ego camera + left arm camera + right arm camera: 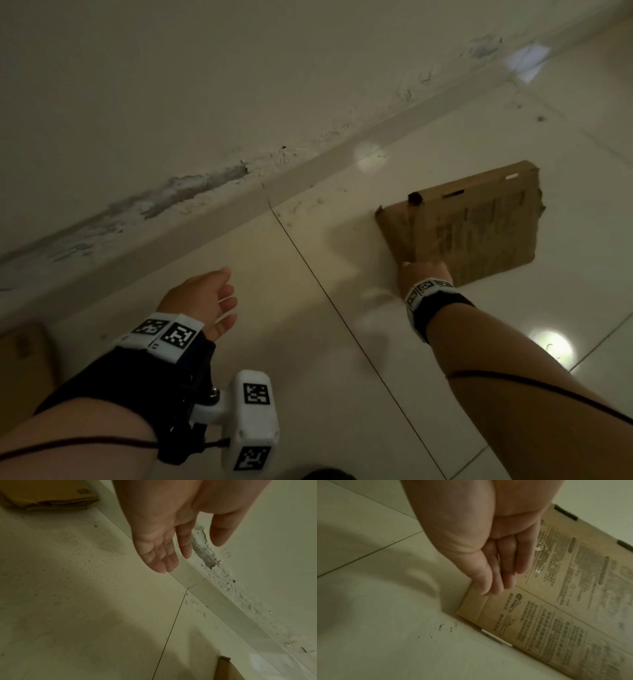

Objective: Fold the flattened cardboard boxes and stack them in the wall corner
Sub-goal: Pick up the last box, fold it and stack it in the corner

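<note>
A flattened brown cardboard box (479, 226) with printed text lies on the tiled floor a little way out from the wall. My right hand (424, 270) reaches down to its near left corner. In the right wrist view the straight fingers (520, 561) lie over the printed face (547, 615), and the thumb touches a folded flap (474, 605) at the edge. My left hand (226, 294) hangs over the bare floor near the skirting with relaxed fingers (164, 563) and holds nothing.
More brown cardboard (20, 359) lies against the wall at the far left, also visible as a flat pile (48, 494) in the left wrist view. The wall's skirting (308, 164) runs diagonally, with chipped plaster (204, 553) above it. Glossy floor tiles (342, 377) lie between my hands.
</note>
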Motion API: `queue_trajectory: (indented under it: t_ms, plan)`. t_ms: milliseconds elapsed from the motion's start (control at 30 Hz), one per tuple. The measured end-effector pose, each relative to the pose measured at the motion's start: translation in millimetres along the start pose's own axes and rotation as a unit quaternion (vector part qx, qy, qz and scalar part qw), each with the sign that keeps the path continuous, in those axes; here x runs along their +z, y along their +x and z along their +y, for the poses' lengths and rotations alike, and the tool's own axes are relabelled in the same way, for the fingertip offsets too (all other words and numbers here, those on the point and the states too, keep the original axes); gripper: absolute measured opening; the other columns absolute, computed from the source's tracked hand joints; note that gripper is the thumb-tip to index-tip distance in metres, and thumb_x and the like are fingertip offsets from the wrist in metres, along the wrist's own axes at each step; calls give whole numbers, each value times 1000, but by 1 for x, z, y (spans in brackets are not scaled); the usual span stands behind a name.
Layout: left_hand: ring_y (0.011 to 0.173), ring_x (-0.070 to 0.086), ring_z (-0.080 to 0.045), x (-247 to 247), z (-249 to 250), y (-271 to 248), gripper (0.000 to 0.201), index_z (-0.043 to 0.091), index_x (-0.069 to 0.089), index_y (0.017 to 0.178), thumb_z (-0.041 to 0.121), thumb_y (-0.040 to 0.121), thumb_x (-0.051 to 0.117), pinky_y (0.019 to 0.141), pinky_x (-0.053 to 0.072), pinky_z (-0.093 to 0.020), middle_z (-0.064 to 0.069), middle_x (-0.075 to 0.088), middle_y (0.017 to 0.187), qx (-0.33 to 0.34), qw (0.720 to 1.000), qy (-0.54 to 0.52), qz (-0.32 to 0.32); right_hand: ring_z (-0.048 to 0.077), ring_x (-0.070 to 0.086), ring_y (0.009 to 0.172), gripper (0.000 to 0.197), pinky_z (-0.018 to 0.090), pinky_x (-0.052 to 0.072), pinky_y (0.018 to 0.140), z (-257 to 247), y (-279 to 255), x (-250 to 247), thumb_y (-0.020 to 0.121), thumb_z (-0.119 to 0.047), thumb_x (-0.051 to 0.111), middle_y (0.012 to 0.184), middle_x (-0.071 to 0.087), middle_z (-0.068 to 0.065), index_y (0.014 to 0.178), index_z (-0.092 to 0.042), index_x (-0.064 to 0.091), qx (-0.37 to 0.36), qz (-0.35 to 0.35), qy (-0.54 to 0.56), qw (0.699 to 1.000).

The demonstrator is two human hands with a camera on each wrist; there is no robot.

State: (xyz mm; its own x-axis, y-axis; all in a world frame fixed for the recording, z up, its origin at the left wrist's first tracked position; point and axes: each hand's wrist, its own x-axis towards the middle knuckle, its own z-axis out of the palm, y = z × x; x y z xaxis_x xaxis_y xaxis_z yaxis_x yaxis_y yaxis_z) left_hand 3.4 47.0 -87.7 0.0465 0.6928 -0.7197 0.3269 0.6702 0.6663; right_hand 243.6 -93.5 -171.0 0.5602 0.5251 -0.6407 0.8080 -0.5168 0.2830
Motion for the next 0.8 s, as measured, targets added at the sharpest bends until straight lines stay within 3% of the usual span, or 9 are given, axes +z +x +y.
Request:
queue_trajectory:
  t_ms: [100,233,300,433,567,633,700,800]
  plan:
    - [79,55,-15,-9,3,0,30,14,58,115,28,89,52,79,42,-35,-9,57,107,5,1000,-8,5,28,62,102,27,36,46,88,-5,-10,-15,93,-13,40,107,68,5,102,-15,65,-30,22,1,999]
    - [75,54,-14,-19,9,-7,22,17,57,107,29,89,52,63,42,-28,-2,59,88,21,1000,-17,7,27,62,101,17,35,44,83,-24,-34,-44,89,-13,49,103,68,5,95,-16,64,-87,64,-18,994]
    - [74,54,-13,-29,11,-14,20,17,57,104,28,88,53,62,42,-28,0,58,85,31,999,-23,10,30,61,103,12,37,44,85,-42,-45,-59,88,-13,52,107,66,7,97,-15,60,-123,76,-9,989]
    - [69,52,-14,-56,18,-35,12,16,59,91,26,88,52,62,41,-28,-1,56,80,45,998,-40,18,34,59,109,35,41,47,87,-81,-73,-94,94,-22,41,119,62,12,124,-10,53,-175,103,22,979]
    - [69,51,-16,-97,25,-64,13,20,56,77,27,87,54,62,41,-30,-3,56,80,60,995,-69,33,32,61,100,38,39,51,84,-118,-121,-136,90,-37,45,109,64,10,117,-11,56,-227,140,87,960]
    - [72,53,-17,-121,25,-80,14,20,56,77,29,86,55,63,43,-31,-4,56,83,62,994,-77,50,32,60,99,34,39,51,82,-132,-149,-156,92,-32,43,110,63,12,117,-11,54,-258,154,100,949]
    - [71,51,-18,-142,26,-96,18,19,54,74,31,86,56,62,43,-32,-6,53,81,58,993,-85,57,31,58,90,24,35,45,71,-141,-176,-174,95,-26,40,100,62,13,111,-11,50,-292,181,96,934]
    - [71,52,-19,-172,30,-126,22,17,55,79,38,83,58,60,44,-33,-8,54,81,33,990,-123,62,27,52,77,13,31,36,62,-155,-227,-199,94,-30,42,74,47,5,90,-18,42,-341,259,113,897]
